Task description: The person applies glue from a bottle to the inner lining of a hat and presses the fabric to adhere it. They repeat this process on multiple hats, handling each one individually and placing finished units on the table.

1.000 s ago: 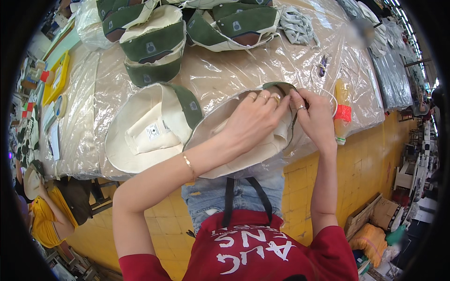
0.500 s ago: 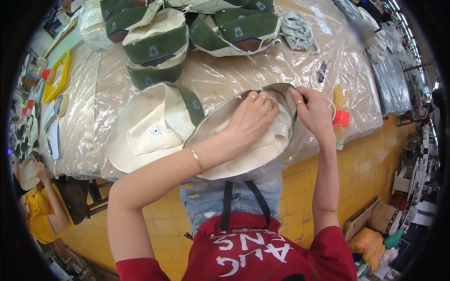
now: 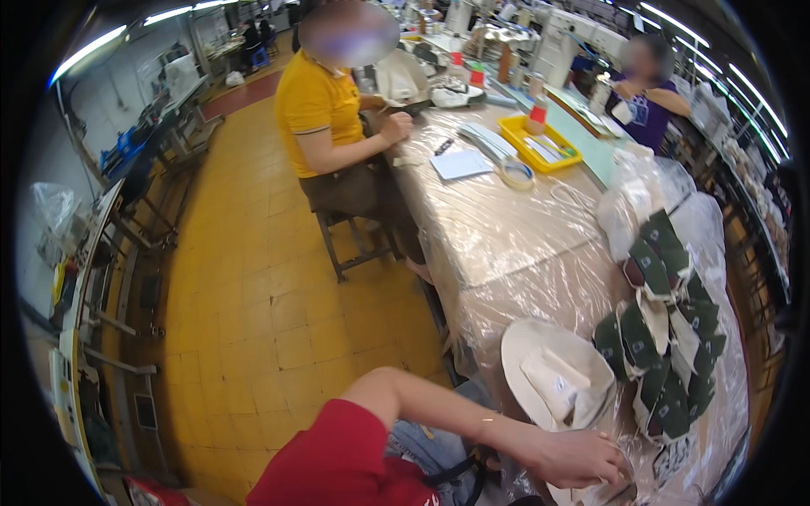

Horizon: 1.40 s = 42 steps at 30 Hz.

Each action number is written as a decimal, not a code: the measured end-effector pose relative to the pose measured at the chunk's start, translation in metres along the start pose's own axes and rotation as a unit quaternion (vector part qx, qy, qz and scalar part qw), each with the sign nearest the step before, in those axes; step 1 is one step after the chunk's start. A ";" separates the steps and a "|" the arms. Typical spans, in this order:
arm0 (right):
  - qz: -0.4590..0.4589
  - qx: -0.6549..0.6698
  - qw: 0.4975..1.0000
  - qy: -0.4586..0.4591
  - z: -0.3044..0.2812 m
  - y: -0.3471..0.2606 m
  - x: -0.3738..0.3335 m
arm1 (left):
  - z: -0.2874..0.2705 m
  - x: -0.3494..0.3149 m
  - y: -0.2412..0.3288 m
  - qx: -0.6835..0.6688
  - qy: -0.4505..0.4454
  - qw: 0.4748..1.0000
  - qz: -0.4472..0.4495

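Observation:
My left hand (image 3: 578, 458) reaches across to the lower right, over a cream bucket-shaped hat (image 3: 564, 496). Its fingers are bent and closed on the hat's fabric near the rim; the fingertips are partly hidden. Beside it on the plastic-covered table lies another cream hat (image 3: 516, 358), its lining and a small white label facing up. Several green-and-cream hats (image 3: 671, 413) are piled farther right. My right hand is outside the picture.
Farther along the table (image 3: 498, 261) are a yellow tray (image 3: 567, 166), a tape roll (image 3: 516, 175) and white paper (image 3: 461, 165). A person in yellow (image 3: 308, 110) sits on a stool (image 3: 339, 263) at its left side. Plastic bags (image 3: 629, 198) lie beside the hat pile.
The view has swung left, bringing the seated person and the aisle into sight. My right hand has left the picture. My left hand stays at the same hat.

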State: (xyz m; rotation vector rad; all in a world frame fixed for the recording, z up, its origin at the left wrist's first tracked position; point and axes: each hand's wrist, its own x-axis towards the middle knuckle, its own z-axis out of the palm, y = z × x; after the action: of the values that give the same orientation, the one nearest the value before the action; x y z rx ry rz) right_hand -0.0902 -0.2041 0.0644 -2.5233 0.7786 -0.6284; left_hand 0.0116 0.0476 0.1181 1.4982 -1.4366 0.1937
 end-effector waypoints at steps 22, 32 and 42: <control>-0.383 0.003 0.857 -0.344 0.204 -0.351 -0.107 | 0.099 -0.482 0.040 0.008 0.211 0.475 -0.854; -0.404 0.017 0.856 -0.321 0.216 -0.346 -0.107 | 0.099 -0.480 0.039 0.083 0.227 0.527 -0.815; -0.290 0.043 0.953 -0.074 0.032 -0.204 -0.070 | 0.115 -0.535 0.017 0.138 0.273 0.642 -0.703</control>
State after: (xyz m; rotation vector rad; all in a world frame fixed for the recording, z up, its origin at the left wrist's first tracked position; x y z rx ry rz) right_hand -0.0405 -0.0002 0.1227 -2.6754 -0.0601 -0.6214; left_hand -0.2095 0.3202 -0.3020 2.1316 0.5000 -0.1257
